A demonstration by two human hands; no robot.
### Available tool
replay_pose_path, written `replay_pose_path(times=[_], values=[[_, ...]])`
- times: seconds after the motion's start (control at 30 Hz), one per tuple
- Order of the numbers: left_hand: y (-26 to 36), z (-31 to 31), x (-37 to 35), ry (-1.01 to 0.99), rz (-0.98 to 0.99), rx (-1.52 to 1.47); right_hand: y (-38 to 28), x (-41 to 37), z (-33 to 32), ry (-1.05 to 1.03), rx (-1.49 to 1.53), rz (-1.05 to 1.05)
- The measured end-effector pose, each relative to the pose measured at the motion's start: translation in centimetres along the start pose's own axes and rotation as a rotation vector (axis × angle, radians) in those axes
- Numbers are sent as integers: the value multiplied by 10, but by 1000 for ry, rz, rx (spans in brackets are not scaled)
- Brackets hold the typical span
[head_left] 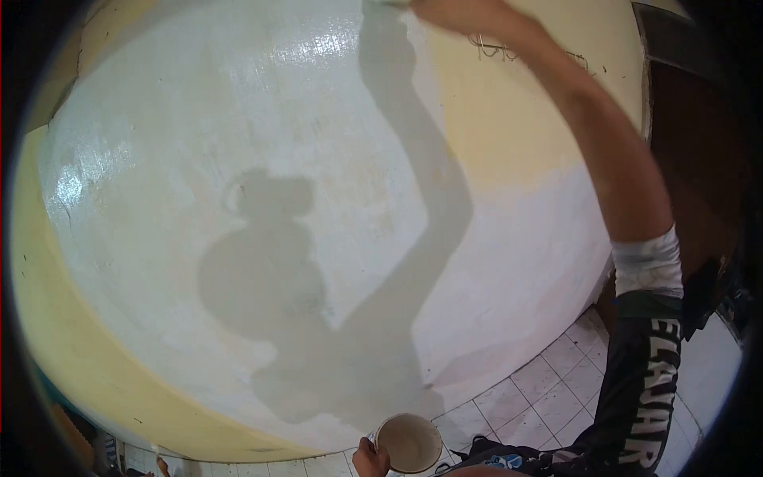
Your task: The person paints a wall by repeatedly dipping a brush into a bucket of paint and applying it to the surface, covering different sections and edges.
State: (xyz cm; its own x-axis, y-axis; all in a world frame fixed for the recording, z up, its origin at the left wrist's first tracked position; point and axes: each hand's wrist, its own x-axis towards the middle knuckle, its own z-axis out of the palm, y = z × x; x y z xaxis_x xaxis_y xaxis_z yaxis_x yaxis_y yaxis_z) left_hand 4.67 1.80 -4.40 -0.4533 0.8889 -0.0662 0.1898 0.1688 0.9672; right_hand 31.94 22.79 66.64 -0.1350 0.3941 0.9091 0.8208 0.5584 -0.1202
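Note:
My right arm is stretched up across the wall, which has white, wet-looking paint beside bare yellow areas. At the top edge my right hand is blurred and partly cut off. It appears closed on a pale thing, mostly out of the picture, whose kind I cannot make out. Low in the view, my left hand grips the rim of a round, pale paint pail. The pail's inside looks whitish. A shadow of my head and raised arm falls on the painted part.
A row of wire hooks is fixed to the yellow wall at upper right. A dark doorway stands on the right. White floor tiles run along the wall's foot. Small items lie at lower left.

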Motion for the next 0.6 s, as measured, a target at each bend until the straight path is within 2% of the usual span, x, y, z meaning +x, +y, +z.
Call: replay_pose_path(times=[0.03,0.07,0.2,0.23,0.27,0.3,0.33,0.37,0.43,0.47,0.5,0.53,0.6], values=[[-25,4,8,23,-160,-307,23,-14,30,45,-116,-153],[-26,6,11,24,-156,-311,43,-27,49,88,-234,-306],[-27,10,10,47,-118,-335,18,-117,43,-340,-201,-44],[-27,8,4,53,-112,-338,17,-130,39,-343,-202,-43],[-6,5,0,51,-116,-339,16,-141,36,-479,-138,60],[34,-2,-4,-11,-11,23,18,-148,32,-614,-72,168],[55,-7,-7,-75,96,389,24,-153,30,-616,-71,173],[49,-7,-4,-77,99,391,32,-156,29,-611,-81,132],[34,0,7,-50,-106,-86,33,-146,21,-600,-97,86],[38,1,8,-49,-102,-88,27,-131,11,-687,-74,149],[43,2,6,-49,-40,94,23,-116,4,-775,-48,214],[48,3,5,-47,22,277,23,-99,4,-717,-73,213],[51,2,1,-53,40,265,24,-60,-2,-646,-84,236]])
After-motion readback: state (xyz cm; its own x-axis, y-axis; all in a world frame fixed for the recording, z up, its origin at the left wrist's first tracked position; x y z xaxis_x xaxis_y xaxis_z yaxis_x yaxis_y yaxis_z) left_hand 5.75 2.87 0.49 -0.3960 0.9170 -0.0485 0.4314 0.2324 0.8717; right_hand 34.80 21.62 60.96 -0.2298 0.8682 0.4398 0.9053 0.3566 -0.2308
